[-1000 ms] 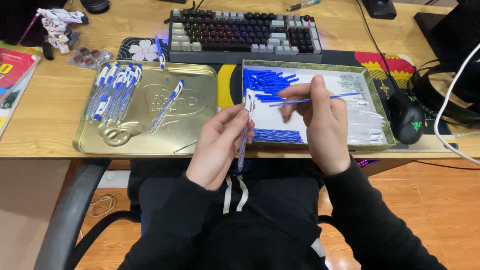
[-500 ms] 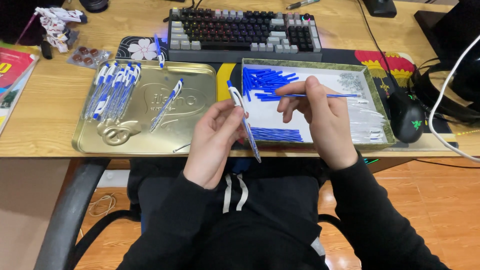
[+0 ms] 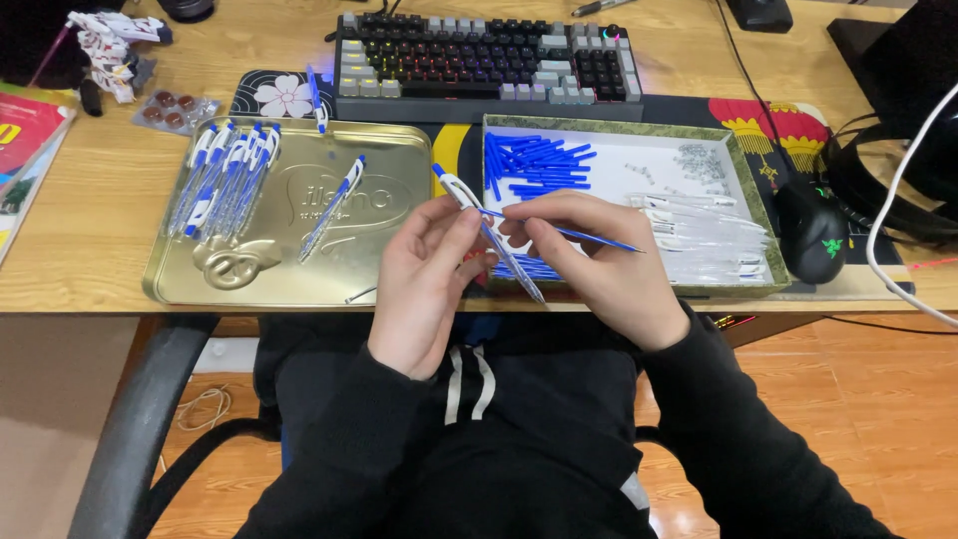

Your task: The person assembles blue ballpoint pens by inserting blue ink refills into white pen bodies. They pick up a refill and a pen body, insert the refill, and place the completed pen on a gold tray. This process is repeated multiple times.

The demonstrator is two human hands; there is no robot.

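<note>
Far left on the wooden desk [image 3: 90,250]: a colourful book [image 3: 25,150] is lying at the edge, with a small white figure [image 3: 105,40] and a blister pack of brown tablets [image 3: 175,108] sitting behind it. Next over, a gold metal tray [image 3: 259,284] is holding a row of assembled blue-and-white pens [image 3: 225,175] at its left end, plus one loose pen [image 3: 334,205] lying diagonally near the middle. Another pen [image 3: 316,100] is resting on the flowered mat just behind the tray. The left hand [image 3: 424,284] is hovering over the near desk edge between tray and box, fingers pinching a clear pen barrel [image 3: 489,235] that is angling from upper left down to lower right, blue tip up. The right hand [image 3: 599,265] is sitting just beside it, thumb and forefinger gripping a thin blue refill [image 3: 584,235] whose left end is meeting the barrel; cannot tell if it is inside. Behind both hands, a shallow white box [image 3: 743,175] is holding a heap of blue refills [image 3: 534,165], a small pile of springs [image 3: 704,160] and a stack of clear barrels [image 3: 704,240]. A backlit keyboard [image 3: 489,65] is sitting behind the box. Far right, a black mouse [image 3: 813,230] is lying on the patterned mat, with a white cable [image 3: 888,200] curving past it.
</note>
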